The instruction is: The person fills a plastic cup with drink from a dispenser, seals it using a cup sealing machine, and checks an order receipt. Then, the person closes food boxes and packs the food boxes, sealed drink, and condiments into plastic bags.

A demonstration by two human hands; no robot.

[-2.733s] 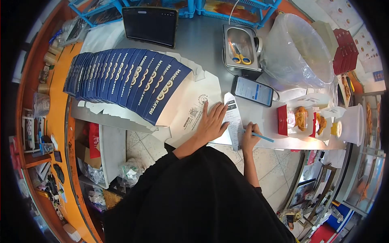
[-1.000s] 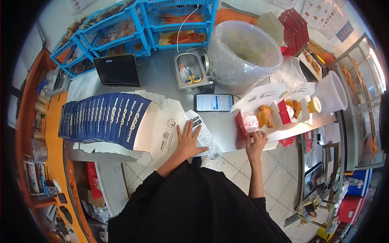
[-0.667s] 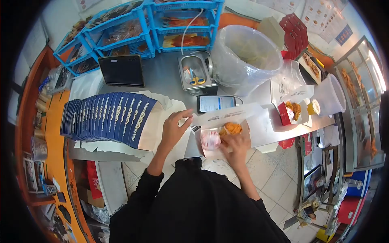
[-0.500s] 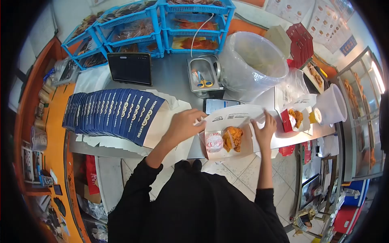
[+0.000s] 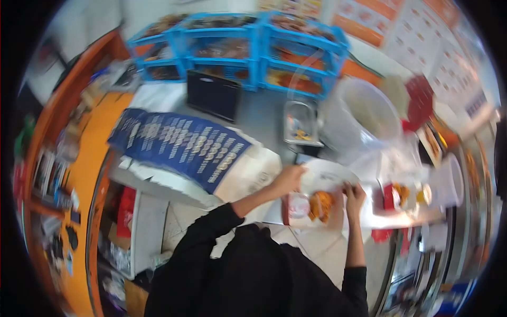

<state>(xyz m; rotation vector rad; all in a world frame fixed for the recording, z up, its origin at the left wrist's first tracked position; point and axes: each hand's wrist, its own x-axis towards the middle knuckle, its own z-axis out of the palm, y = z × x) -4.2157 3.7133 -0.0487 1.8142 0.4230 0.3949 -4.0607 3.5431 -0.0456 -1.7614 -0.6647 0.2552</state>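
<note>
In front of me stands an open paper food box (image 5: 316, 224) with its lid (image 5: 328, 174) raised at the back. Inside lie a piece of fried chicken (image 5: 320, 206) and, to its left, a round white wrapped bundle with red print (image 5: 299, 206), likely rice. My left hand (image 5: 288, 180) is closed at the box's back left corner, by the lid's edge. At the right side, my right hand (image 5: 354, 195) pinches the lid's edge with bent fingers. The view is blurred, so the fingertips are not sharp.
A row of folded blue boxes (image 5: 179, 142) lies left. Behind are a tablet (image 5: 214, 95), blue racks (image 5: 222, 50), a metal tray (image 5: 302, 122) and a large lined tub (image 5: 364, 111). Rightward are another box with chicken (image 5: 397, 195), a sauce cup (image 5: 423, 194) and a white bucket (image 5: 448, 182).
My view has swung, so the counter and its things appear further right and lower. The box's lid bends inward more, and my right hand's fingers have closed together at its edge.
</note>
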